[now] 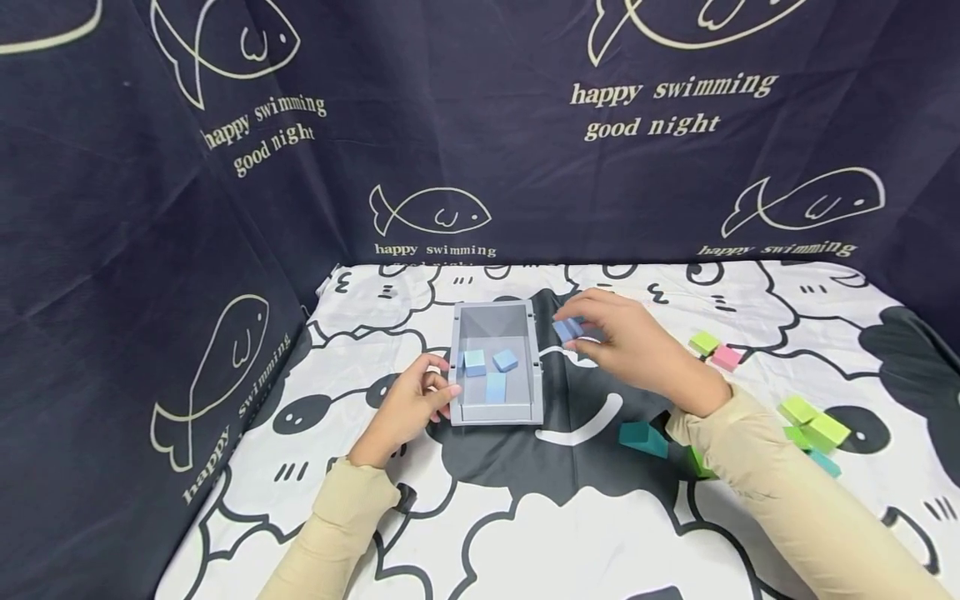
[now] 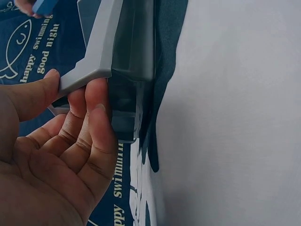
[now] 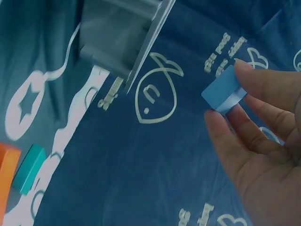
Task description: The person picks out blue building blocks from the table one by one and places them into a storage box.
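The right grip (image 1: 628, 340) pinches a blue block (image 1: 565, 331) — the left grip (image 1: 408, 407) holds the gray bin (image 1: 501, 414).

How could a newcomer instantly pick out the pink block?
Start at the gray box on the patterned cloth in the head view. Look right, past the held blue block. There the pink block sits beside a lime-green block, the only pink one visible.

Box (image 1: 501, 414): grey. Blue blocks (image 1: 496, 387); lime-green blocks (image 1: 827, 432); pink block (image 1: 726, 358); teal blocks (image 1: 642, 438); orange block (image 3: 7, 174). Tablecloth (image 1: 577, 542): white and charcoal, black-outlined cartoon faces. Backdrop cloth (image 1: 517, 150): navy, cream fish outlines and lettering. Sleeves (image 1: 810, 508): beige.
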A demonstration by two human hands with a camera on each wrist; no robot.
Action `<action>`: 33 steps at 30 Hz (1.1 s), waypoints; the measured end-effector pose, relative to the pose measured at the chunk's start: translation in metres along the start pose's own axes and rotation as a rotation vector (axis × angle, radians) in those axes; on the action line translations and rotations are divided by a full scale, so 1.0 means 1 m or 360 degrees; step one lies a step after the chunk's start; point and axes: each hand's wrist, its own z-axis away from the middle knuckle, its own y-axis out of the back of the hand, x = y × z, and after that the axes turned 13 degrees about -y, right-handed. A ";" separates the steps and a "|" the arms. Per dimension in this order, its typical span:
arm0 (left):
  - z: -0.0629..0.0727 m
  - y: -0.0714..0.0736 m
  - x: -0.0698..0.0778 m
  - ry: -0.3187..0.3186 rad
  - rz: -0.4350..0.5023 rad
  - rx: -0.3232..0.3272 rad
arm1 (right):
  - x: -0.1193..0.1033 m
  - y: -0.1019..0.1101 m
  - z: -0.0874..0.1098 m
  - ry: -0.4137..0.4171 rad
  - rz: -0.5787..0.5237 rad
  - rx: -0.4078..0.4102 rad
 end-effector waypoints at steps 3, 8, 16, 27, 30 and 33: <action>0.001 0.000 -0.001 -0.0001 0.0000 0.0002 | -0.012 -0.009 -0.006 0.0013 0.0019 -0.0070; 0.002 -0.001 -0.002 0.0016 -0.0001 -0.0008 | -0.030 -0.031 -0.017 -0.0012 0.0029 -0.0219; 0.002 -0.001 -0.002 -0.0011 0.0004 -0.0033 | -0.046 -0.072 -0.031 0.0028 0.0053 -0.0362; 0.000 -0.001 -0.001 -0.0016 -0.0018 -0.0039 | -0.043 -0.112 -0.039 -0.0046 0.0056 -0.0519; 0.001 0.000 0.001 -0.0005 -0.0024 -0.0039 | -0.042 -0.119 -0.041 -0.0044 0.0081 -0.0553; 0.001 0.001 0.001 -0.0009 -0.0021 -0.0036 | -0.043 -0.122 -0.043 -0.0053 0.0110 -0.0596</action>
